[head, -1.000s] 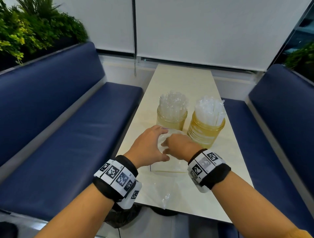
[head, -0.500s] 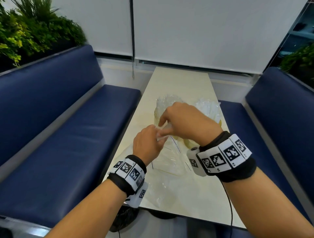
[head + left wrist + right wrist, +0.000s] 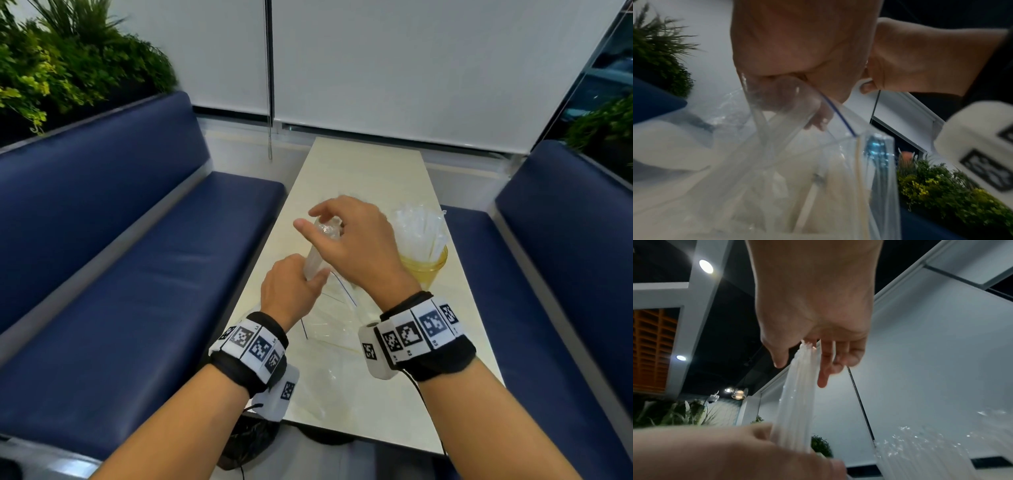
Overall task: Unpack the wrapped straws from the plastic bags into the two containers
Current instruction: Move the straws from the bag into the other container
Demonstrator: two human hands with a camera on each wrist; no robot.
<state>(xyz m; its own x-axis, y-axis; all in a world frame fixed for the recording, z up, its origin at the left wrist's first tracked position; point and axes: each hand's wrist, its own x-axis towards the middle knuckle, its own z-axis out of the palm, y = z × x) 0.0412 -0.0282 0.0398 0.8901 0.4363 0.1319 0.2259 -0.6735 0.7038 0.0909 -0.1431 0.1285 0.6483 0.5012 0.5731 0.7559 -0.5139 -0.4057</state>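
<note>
Your forearms are bare, with no sleeves. On each wrist you wear a black fabric band (image 3: pixel 445 356) wrapped by a white strip printed with square black-and-white coded markers. A small white box-shaped camera housing (image 3: pixel 375 353), also carrying a coded marker, hangs under your right wrist; a matching white housing (image 3: pixel 279 394) sits under your left wrist. A thin black cable (image 3: pixel 416 387) trails from the right band. Your left hand (image 3: pixel 289 291) and right hand (image 3: pixel 352 246) wear no gloves.
</note>
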